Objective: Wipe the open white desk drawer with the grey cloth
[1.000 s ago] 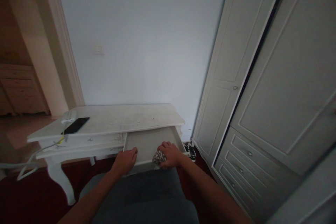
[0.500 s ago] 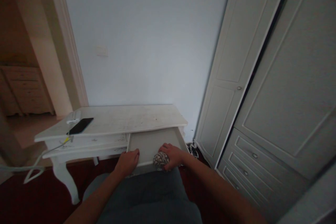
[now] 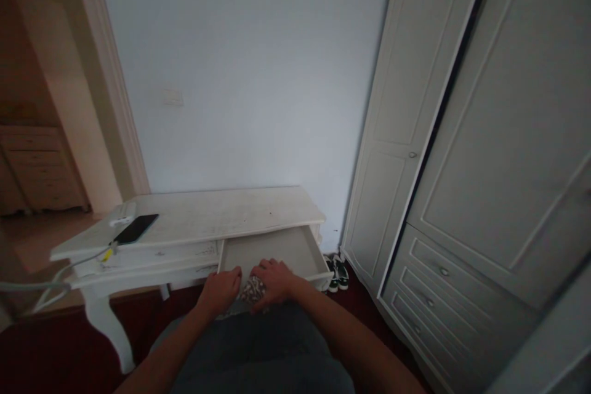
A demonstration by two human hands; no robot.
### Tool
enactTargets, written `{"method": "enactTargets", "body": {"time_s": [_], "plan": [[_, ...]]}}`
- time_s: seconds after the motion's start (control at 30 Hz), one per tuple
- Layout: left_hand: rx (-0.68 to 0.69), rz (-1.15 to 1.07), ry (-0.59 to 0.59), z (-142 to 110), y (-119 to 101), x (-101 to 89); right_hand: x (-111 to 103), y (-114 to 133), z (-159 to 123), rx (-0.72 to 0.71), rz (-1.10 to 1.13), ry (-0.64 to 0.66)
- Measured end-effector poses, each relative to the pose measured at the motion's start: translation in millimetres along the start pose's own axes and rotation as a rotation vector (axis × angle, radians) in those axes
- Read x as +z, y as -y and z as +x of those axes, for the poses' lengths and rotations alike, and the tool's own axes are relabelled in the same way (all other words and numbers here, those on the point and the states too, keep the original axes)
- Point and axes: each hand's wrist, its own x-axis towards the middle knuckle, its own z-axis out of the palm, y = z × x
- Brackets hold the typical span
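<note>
Drawer (image 3: 281, 247) held, cloth (image 3: 253, 291) gripped

Along the wall a desk (image 3: 221, 214) is set, its drawer standing open. The drawer's front rim is gripped near its left corner by the left hand (image 3: 221, 289). The cloth is clutched, bunched at that rim, by the right hand (image 3: 274, 282). The drawer, probably stiff, is best held by its rim; the cloth—likely light, soft, hardly fragile—by its bunched middle.

- Plain pale-blue wall (image 3: 258, 74), dimly lit
- Tall white panelled wardrobe (image 3: 489, 135), right of the wall
- Pale moulded door frame (image 3: 113, 74), left of the wall
- Pinkish-beige chest of drawers (image 3: 44, 166), farther left of the wall
- Dark red floor (image 3: 37, 351), below the wall
</note>
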Motion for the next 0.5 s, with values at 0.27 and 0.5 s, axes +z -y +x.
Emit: {"method": "enactTargets", "body": {"time_s": [0.27, 0.5], "plan": [[0.005, 0.018, 0.016, -0.7, 1.7, 1.3, -9.1, -20.2, -22.1, -0.040, 0.065, -0.016], [-0.014, 0.004, 0.015, -0.6, -0.2, -0.9, -38.1, -86.6, -93.3, 0.148, 0.039, 0.019]]}}
